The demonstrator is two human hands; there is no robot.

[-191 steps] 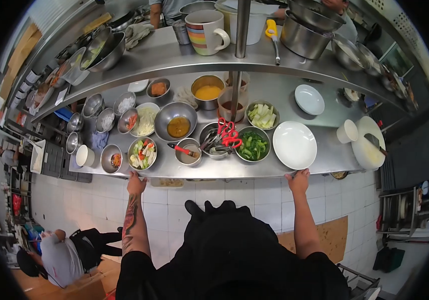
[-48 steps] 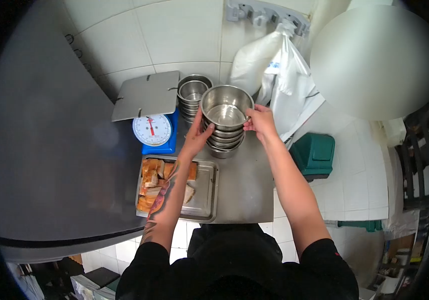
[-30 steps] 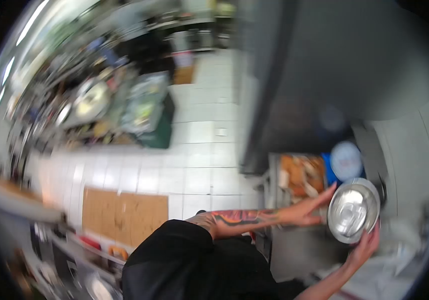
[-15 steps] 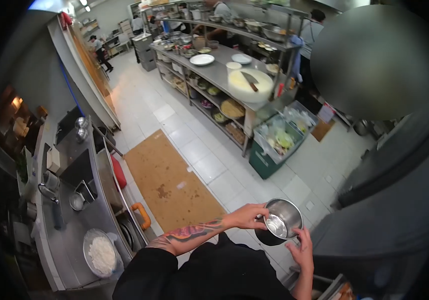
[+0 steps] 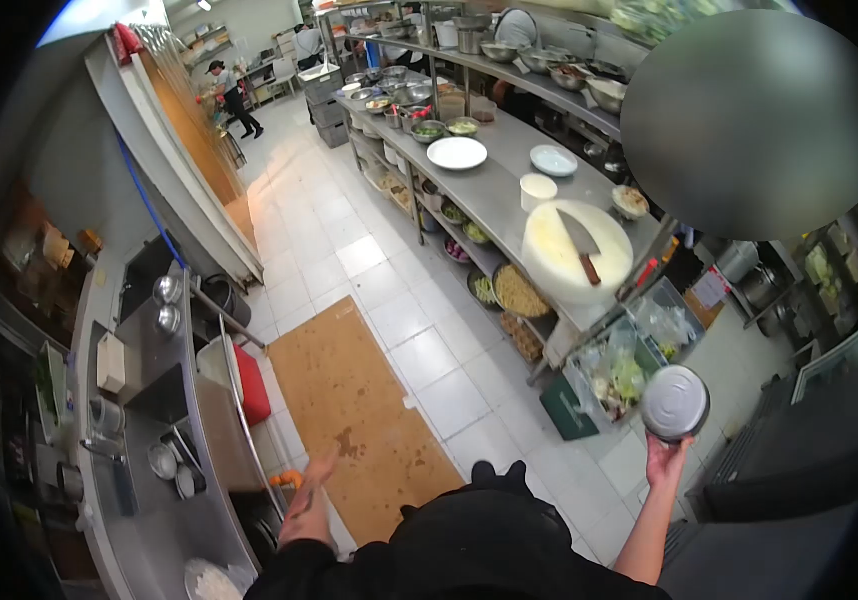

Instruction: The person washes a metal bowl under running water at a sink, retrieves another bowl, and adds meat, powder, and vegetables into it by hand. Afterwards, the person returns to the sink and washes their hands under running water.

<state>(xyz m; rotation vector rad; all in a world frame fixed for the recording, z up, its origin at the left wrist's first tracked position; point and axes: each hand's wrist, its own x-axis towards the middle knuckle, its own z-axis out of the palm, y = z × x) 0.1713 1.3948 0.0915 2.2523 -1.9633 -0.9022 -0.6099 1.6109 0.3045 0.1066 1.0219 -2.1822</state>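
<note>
A round metal bowl (image 5: 676, 402) is held out at the right, its underside facing the camera. My right hand (image 5: 668, 456) grips it from below at the rim. Beyond it stands a green bin (image 5: 569, 410) with bags and vegetable scraps in and above it. My left hand (image 5: 321, 468) hangs low at the left over the brown floor mat (image 5: 349, 400), close to an orange object (image 5: 287, 479); it is blurred, and its fingers cannot be made out clearly.
A long steel counter (image 5: 499, 160) bears a white plate (image 5: 457, 153), several bowls and a round white board (image 5: 577, 250) with a cleaver (image 5: 582, 246). The sink counter (image 5: 154, 400) runs along the left. A person (image 5: 233, 97) stands at the far back.
The view has shifted nearer the long counter. My left hand has let go of the bowl and dropped to the left; my right hand now holds it alone, farther right and turned bottom outward.
</note>
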